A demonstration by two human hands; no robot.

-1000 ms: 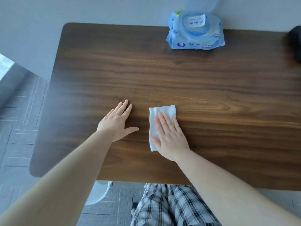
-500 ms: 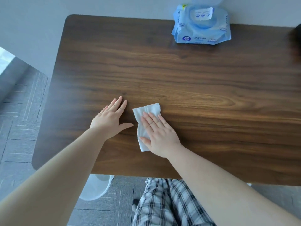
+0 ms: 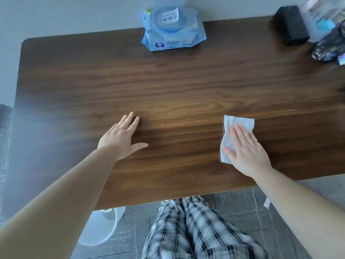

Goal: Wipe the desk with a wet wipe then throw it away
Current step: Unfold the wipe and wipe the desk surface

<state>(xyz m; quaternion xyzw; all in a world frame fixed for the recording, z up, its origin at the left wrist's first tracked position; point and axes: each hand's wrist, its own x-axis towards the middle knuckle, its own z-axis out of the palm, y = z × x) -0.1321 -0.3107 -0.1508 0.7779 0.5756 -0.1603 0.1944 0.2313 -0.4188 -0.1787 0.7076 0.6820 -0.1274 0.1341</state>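
The left hand (image 3: 121, 139) is lying flat and empty on the dark wooden bench (image 3: 177, 86), fingers spread. Well to its right, the right hand (image 3: 246, 152) is pressing a white wet wipe (image 3: 233, 128) flat against the bench with an open palm. The blue wipe pack (image 3: 173, 32) is sitting at the far edge.

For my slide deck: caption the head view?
Right hand presses a wet wipe flat on the wooden desk; left hand braces.
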